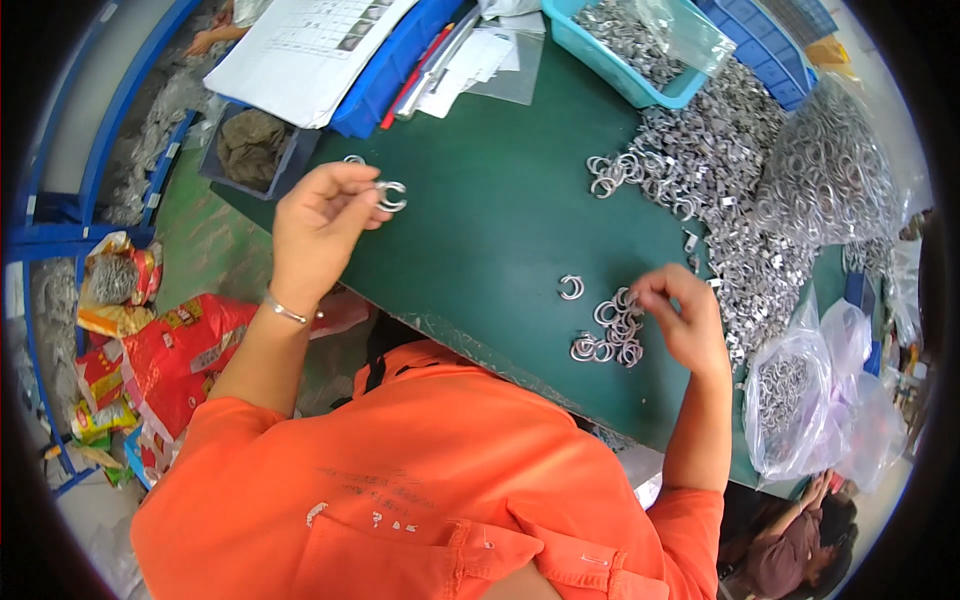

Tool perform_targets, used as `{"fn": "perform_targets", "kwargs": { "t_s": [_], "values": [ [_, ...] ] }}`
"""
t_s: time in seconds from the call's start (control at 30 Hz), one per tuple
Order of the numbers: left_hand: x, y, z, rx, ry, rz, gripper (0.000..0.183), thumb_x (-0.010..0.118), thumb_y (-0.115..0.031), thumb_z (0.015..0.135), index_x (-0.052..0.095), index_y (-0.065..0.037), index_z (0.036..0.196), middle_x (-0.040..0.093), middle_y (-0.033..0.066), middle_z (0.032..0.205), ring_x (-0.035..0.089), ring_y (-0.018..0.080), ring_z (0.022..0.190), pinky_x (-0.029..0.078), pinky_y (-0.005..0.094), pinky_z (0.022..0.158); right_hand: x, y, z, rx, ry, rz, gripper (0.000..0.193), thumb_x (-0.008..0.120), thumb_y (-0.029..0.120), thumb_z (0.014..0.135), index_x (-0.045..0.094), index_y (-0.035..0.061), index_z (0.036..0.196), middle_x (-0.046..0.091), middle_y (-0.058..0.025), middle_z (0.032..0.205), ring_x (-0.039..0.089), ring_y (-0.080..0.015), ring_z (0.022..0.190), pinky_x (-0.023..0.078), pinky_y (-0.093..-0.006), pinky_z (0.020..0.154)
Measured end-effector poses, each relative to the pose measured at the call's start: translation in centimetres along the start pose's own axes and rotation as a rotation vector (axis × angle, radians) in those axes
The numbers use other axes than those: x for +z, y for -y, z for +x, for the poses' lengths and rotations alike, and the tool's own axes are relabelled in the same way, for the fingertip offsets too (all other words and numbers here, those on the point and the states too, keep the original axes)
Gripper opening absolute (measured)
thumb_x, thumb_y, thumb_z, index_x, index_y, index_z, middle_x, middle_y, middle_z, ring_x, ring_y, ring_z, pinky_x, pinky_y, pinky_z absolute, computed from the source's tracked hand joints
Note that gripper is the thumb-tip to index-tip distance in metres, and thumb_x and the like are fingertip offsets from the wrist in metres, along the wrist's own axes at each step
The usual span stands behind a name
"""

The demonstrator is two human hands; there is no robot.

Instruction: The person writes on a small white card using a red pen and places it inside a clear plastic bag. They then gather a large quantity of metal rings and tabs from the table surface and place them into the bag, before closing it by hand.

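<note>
My left hand (325, 215) is raised over the left part of the green table and pinches C-shaped metal rings (393, 197) between thumb and fingers. Another ring (354, 159) shows just behind its fingers. On the right, my right hand (685, 315) has its fingers closed at the upper edge of a small heap of rings (607, 347). A ring there meets the fingertips, which partly cover it. One loose C-shaped ring (571, 288) lies a little left of that heap.
A large pile of small metal parts (740, 200) spreads along the right side. Around it are a turquoise basket (655, 98), a filled clear bag (835, 165) and a smaller bag (785, 395). Papers (300, 55), a blue tray (375, 85) and a grey bin (210, 160) occupy the far left.
</note>
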State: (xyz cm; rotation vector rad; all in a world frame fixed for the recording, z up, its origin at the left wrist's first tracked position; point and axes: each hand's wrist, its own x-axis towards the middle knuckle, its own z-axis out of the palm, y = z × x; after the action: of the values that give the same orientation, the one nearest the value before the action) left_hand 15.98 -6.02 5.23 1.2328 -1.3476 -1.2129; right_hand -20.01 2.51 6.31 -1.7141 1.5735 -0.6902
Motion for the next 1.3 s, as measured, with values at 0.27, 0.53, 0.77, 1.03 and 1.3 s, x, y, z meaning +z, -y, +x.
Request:
{"fn": "perform_targets", "kwargs": {
  "t_s": [0.27,0.53,0.77,1.03,1.3],
  "values": [
    [-3.0,2.7,-2.2,-0.053,-0.202,0.233,0.011,0.059,0.002,0.087,0.061,0.004,0.098,0.066,0.0058,0.086,0.064,0.0108,0.074,0.052,0.0217,0.067,5.0,0.1,-3.4,-0.126,-0.125,-0.105,0.038,0.068,0.015,0.078,0.059,0.0052,0.114,0.05,-0.0163,0.117,0.046,-0.0333,0.106,0.038,-0.041,0.093],
    [-2.6,4.6,-1.1,-0.101,-0.269,0.178,0.01,0.059,0.001,0.087,0.062,0.004,0.095,0.067,0.0088,0.087,0.066,0.012,0.073,0.053,0.0231,0.064,7.2,0.5,-2.0,-0.38,0.028,-0.414,0.046,0.071,0.036,0.075,0.063,0.0147,0.115,0.052,-0.0114,0.129,0.044,-0.0386,0.12,0.035,-0.0514,0.098],
    [-3.0,4.1,-2.4,-0.038,-0.365,0.152,0.018,0.052,0.005,0.089,0.058,0.003,0.105,0.062,0.0081,0.094,0.063,0.012,0.075,0.051,0.0225,0.066,6.4,0.4,-3.5,-0.518,-0.021,-0.506,0.033,0.075,0.017,0.069,0.065,0.0103,0.1,0.057,-0.0089,0.119,0.053,-0.032,0.101,0.04,-0.0449,0.084],
    [-1.6,3.0,-2.6,0.085,-0.363,0.112,0.017,0.056,0.004,0.087,0.059,0.0,0.103,0.06,0.0041,0.09,0.057,0.0088,0.071,0.048,0.0206,0.064,6.5,-1.8,-4.5,-0.459,-0.345,-0.487,0.023,0.07,-0.003,0.061,0.062,0.0061,0.08,0.061,-0.0106,0.094,0.057,-0.0261,0.069,0.048,-0.0345,0.058],
    [2.7,3.8,-0.7,0.169,-0.1,0.186,0.013,0.059,-0.004,0.09,0.061,-0.001,0.102,0.063,0.0033,0.092,0.056,0.0074,0.072,0.045,0.0195,0.061,1.1,-3.4,-8.3,-0.132,-0.849,-0.204,0.017,0.068,-0.006,0.063,0.063,0.0046,0.076,0.064,-0.011,0.081,0.064,-0.0236,0.074,0.051,-0.0308,0.067]
  ]
}}
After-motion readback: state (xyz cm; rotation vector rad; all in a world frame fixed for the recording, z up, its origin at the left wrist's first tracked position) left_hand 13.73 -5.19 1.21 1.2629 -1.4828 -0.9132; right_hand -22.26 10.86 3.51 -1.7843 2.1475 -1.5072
